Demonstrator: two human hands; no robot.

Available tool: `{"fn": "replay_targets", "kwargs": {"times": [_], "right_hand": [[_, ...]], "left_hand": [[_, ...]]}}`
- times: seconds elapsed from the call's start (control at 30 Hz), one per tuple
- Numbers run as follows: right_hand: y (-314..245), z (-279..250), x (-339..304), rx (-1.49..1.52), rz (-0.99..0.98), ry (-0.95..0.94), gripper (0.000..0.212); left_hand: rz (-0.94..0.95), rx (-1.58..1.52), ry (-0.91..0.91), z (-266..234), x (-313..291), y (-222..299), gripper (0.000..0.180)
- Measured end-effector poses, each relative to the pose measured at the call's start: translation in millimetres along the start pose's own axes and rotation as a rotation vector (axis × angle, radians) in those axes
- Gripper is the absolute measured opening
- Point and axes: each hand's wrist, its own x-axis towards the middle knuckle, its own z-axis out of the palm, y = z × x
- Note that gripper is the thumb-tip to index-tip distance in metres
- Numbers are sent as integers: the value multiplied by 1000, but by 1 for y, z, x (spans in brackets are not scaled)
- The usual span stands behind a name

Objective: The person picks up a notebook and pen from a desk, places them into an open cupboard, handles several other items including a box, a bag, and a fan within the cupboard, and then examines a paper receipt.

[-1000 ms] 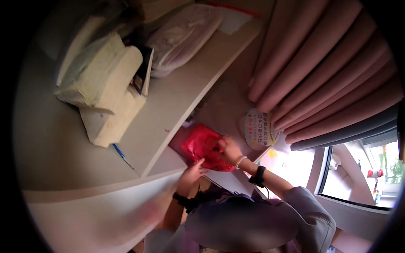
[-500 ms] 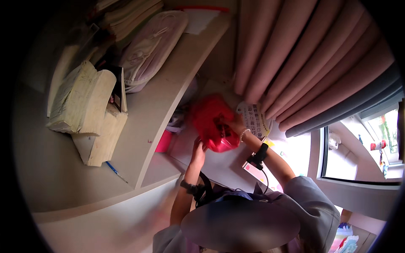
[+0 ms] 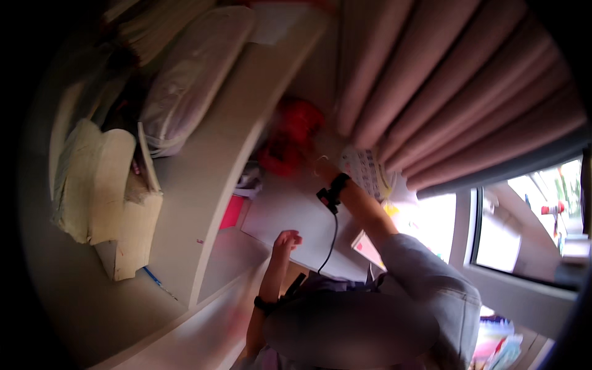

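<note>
Right grip (image 3: 310, 155) — blurred — touches red bag (image 3: 298, 120); left grip (image 3: 286, 240) half-curled.

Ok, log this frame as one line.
right hand: at red bag, grip blurred | left hand: apart from bag, holding nothing visible | shelf: books, blue pen

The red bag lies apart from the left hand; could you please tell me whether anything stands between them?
Nothing visible stands between the left hand and the red bag; only the pale surface shows there. The blurred right hand is at the bag's lower right, off that line.
</note>
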Motion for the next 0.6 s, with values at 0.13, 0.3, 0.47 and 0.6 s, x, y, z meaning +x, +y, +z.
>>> {"fn": "replay_targets", "kwargs": {"times": [0.13,0.3,0.47,0.6], "right_hand": [[-80,-77,-109,-381,-41,152,39],[-147,48,-307,-960,-45,480,27],[-138,-36,-480,-1433,-373,1298,29],[-120,-91,-604,-1682,-20,1753,58]], "left_hand": [[14,228,-133,30,56,-44,19],[-50,310,-374,64,76,-4,33],[22,455,-872,127,133,-53,43],[-219,40,-957,206,87,-70,54]]}}
